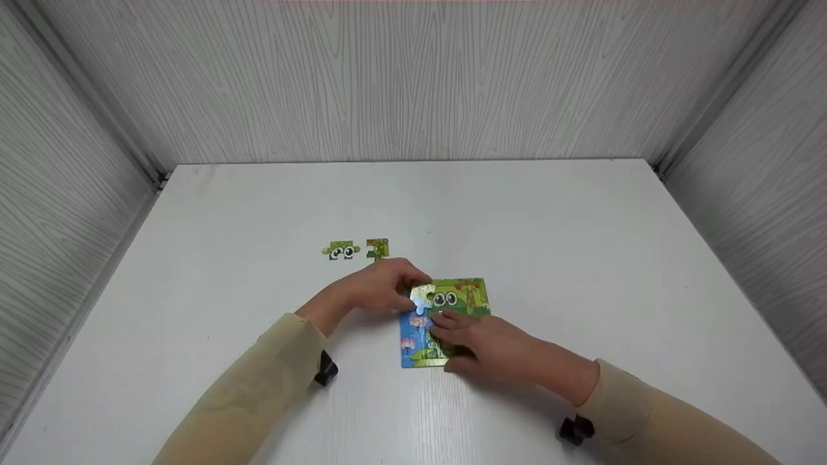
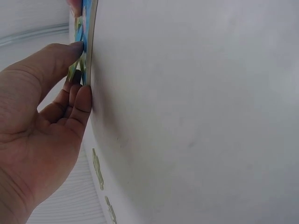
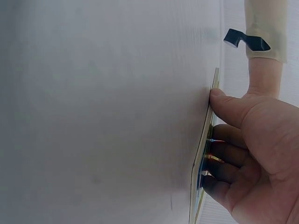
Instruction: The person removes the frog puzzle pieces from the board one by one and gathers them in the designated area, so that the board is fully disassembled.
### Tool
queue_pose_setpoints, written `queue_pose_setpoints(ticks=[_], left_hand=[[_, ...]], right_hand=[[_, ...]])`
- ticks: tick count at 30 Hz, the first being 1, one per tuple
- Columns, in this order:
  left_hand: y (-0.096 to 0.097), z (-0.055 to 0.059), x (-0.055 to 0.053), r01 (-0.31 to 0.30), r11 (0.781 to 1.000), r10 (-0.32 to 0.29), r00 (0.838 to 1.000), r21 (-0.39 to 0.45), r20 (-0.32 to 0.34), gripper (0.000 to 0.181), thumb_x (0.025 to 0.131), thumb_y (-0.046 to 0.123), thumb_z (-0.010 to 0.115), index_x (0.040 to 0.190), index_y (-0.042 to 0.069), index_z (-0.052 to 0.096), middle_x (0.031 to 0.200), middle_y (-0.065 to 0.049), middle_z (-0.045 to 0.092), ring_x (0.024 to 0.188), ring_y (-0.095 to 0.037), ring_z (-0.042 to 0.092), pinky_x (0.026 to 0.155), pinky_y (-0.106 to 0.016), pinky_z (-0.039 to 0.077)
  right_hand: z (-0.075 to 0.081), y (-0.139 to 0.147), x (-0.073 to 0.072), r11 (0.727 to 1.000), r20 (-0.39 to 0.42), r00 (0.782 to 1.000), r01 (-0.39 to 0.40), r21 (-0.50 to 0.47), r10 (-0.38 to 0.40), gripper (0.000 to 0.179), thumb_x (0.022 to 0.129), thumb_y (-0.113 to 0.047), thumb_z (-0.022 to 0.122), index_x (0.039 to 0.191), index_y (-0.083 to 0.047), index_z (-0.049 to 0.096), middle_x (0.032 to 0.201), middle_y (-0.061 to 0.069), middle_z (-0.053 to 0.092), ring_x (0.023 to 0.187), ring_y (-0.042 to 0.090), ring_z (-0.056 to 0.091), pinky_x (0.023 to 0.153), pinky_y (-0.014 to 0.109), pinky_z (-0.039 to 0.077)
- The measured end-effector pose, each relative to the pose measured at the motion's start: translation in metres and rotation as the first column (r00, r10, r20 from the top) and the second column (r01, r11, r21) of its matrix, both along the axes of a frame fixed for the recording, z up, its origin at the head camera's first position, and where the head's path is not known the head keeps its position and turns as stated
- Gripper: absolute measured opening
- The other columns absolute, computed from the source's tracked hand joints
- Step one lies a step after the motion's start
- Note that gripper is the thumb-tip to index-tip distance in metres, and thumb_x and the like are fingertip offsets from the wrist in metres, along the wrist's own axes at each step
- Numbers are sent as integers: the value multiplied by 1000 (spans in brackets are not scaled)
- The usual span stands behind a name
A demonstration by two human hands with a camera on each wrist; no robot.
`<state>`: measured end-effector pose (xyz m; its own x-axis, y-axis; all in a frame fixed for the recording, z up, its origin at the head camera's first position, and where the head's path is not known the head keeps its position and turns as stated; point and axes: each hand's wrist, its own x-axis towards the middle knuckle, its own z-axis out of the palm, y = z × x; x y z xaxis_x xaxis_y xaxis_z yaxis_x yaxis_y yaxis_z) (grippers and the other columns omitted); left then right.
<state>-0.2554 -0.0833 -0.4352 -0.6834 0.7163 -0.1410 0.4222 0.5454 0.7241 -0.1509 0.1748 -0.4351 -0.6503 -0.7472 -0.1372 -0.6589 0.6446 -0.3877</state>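
Well inside the tabletop's far edge point(image 1: 413, 165), a jigsaw piece point(image 1: 422, 295) was pinched by the left hand point(image 1: 380, 285), the puzzle point(image 1: 475, 296) touched by the relaxed right hand point(image 1: 496, 345).

Green-and-blue puzzle point(image 1: 418, 337) lies near two loose pieces point(image 1: 342, 250).

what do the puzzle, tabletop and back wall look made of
Puzzle: probably thick cardboard, perhaps thin wood, with a glossy printed face; it shows a pale side edge and bright glare. Tabletop: smooth white board, possibly laminate, given its soft sheen. Back wall: panel with grey wood-grain lines; whether real wood or print, I can't tell.
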Motion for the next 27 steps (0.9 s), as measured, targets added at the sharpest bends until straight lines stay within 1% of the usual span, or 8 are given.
queue_pose_setpoints(ticks=[3, 11, 15, 17, 21, 24, 27], left_hand=[[0, 0, 0, -11, 1000, 11, 1000, 6, 3, 49, 93, 8, 77, 141, 8, 69, 126, -3, 68, 105, -18, 59, 100, -38, 51], [-3, 5, 1, -70, 997, 70, 997, 34, 19, 40, 93, 11, 77, 133, 10, 72, 115, -1, 69, 103, -21, 60, 98, -39, 52], [-9, 8, -1, -96, 994, 95, 995, 62, 18, 40, 93, 13, 78, 132, 11, 73, 119, 0, 70, 107, -21, 62, 100, -39, 53], [-13, 11, -3, -109, 990, 108, 994, 85, 9, 41, 92, 11, 78, 132, 10, 72, 121, -1, 70, 111, -23, 62, 100, -39, 53], [-26, 20, -6, -158, 980, 160, 987, 121, -11, 41, 92, 10, 79, 132, 9, 72, 124, -4, 68, 118, -28, 61, 101, -40, 54], [-39, 28, -9, -204, 969, 209, 978, 138, -20, 42, 92, 11, 79, 133, 9, 71, 127, -4, 67, 119, -29, 60, 104, -41, 53], [-54, 35, -13, -230, 960, 238, 971, 162, -31, 43, 93, 10, 78, 135, 6, 70, 130, -7, 66, 120, -31, 59, 104, -42, 52]], right_hand=[[1, -1, 0, 1000, 12, 1000, 10, 9, -10, 65, 104, -34, 71, 159, -9, 47, 167, 7, 39, 154, 27, 37, 116, 49, 41], [0, -1, 0, 1000, 2, 1000, 1, 11, -1, 66, 104, -35, 71, 159, -8, 48, 167, 8, 40, 154, 28, 38, 116, 48, 42], [-1, 0, -1, 1000, 8, 1000, 5, 12, -5, 66, 104, -36, 70, 159, -9, 48, 167, 7, 39, 154, 27, 37, 116, 48, 42], [-1, -1, -1, 1000, 10, 1000, 7, 11, -7, 66, 104, -36, 70, 159, -9, 48, 167, 7, 40, 154, 27, 37, 116, 48, 42], [-1, -1, -1, 1000, 13, 1000, 11, 13, -12, 67, 104, -37, 70, 160, -10, 47, 167, 6, 39, 154, 26, 36, 117, 47, 41], [-1, 0, 0, 1000, 11, 1000, 14, 16, -14, 67, 104, -39, 70, 160, -11, 46, 168, 5, 38, 155, 25, 35, 117, 47, 41], [-1, 1, 0, 1000, -8, 1000, 0, 6, 0, 67, 104, -38, 70, 159, -9, 47, 167, 8, 40, 154, 28, 37, 116, 49, 42]])
